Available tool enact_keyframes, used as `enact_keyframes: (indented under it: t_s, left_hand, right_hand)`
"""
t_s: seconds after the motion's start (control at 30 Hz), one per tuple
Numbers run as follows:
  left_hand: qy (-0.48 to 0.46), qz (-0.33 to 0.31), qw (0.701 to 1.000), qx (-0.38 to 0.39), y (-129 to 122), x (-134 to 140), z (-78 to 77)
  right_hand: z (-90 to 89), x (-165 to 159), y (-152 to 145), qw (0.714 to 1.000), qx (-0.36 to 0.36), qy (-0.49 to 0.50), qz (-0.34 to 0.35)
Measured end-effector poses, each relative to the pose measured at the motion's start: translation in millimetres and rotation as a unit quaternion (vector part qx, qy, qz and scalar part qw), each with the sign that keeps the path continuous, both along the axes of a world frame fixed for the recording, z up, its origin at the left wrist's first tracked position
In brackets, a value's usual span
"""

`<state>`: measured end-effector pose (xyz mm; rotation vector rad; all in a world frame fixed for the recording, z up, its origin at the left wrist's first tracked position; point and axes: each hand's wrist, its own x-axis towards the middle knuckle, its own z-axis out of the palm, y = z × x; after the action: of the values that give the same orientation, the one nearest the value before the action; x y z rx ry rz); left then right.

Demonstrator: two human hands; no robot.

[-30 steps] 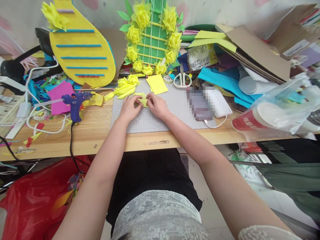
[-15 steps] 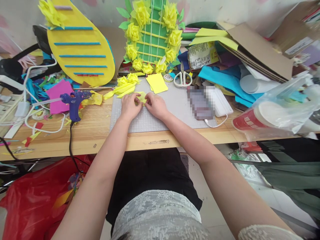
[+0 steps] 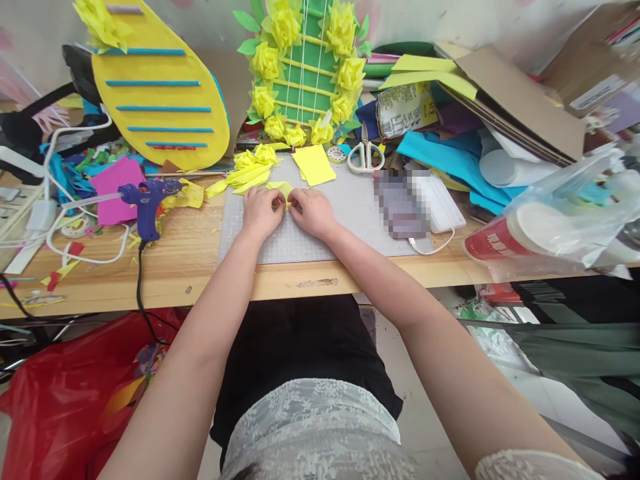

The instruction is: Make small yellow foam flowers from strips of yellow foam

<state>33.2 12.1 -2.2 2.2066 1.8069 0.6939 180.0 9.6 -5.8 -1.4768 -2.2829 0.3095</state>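
Observation:
A small piece of yellow crepe paper [image 3: 281,187] is pinched between both hands over the grey cutting mat [image 3: 320,247]. My left hand [image 3: 263,210] closes thumb against fingers at the paper's near edge. Facing it, my right hand [image 3: 311,210] grips the same edge, fingertips almost touching the left ones. Just beyond lie a stack of yellow paper squares [image 3: 315,165] and, to the left, a heap of folded yellow paper petals [image 3: 253,167]. The hands hide part of the held piece.
A blue glue gun [image 3: 149,203] with its cord stands at left. Scissors [image 3: 366,157], a blurred phone [image 3: 403,207], a white power bank [image 3: 436,203] and a bagged cup [image 3: 505,237] are on the right. Behind stand a yellow board [image 3: 160,120] and a flower-trimmed green board [image 3: 305,73].
The far part of the yellow paper has folded down toward me, and less of it shows between the hands. Both hands stay in nearly the same place.

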Motion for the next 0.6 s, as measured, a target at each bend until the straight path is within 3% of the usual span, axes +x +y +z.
enact_keyframes:
  t_s: [0.6]
  left_hand:
    - [0.000, 0.031, 0.999, 0.034, -5.3, 1.6, 0.8]
  right_hand:
    - [-2.5, -1.8, 0.9, 1.000, -0.009, 0.006, -0.008]
